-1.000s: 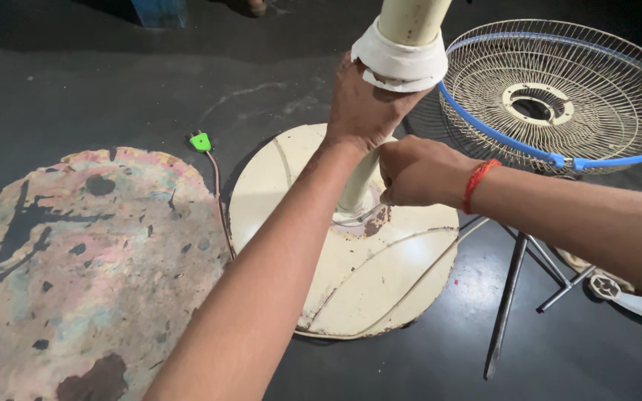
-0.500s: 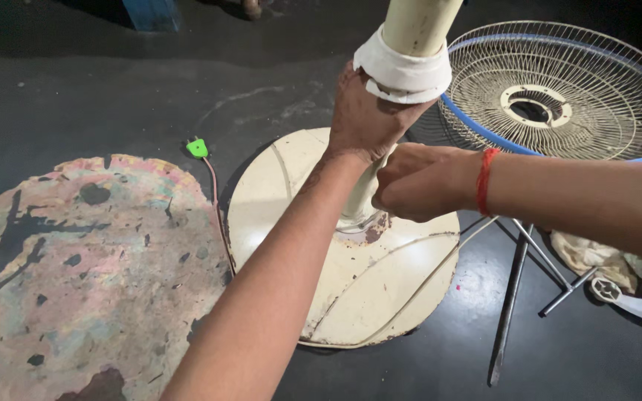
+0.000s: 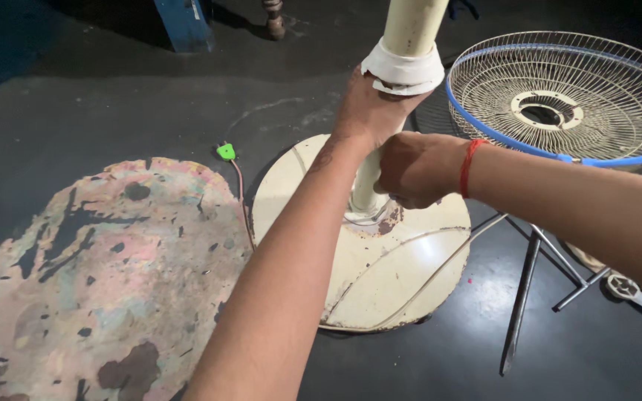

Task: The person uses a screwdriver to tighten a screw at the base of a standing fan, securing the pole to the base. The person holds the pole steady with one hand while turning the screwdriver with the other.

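Observation:
A cream fan stand pole (image 3: 412, 30) rises from a round cream base (image 3: 410, 275) on the dark floor. A white collar (image 3: 404, 68) rings the pole. My left hand (image 3: 369, 108) grips the pole just under that collar. My right hand (image 3: 414, 169), with a red thread on the wrist, is closed around the pole lower down, above the rusty joint at the base. A thin cable (image 3: 440, 269) runs across the base.
A wire fan guard with a blue rim (image 3: 566, 100) lies to the right on a metal frame (image 3: 529, 282). A green plug (image 3: 226, 151) with its cord lies left of the base. A worn, paint-flaked round patch (image 3: 105, 275) covers the floor on the left.
The view has shifted slightly. My right hand has slid a little closer around the pole; my left hand keeps its grip under the collar.

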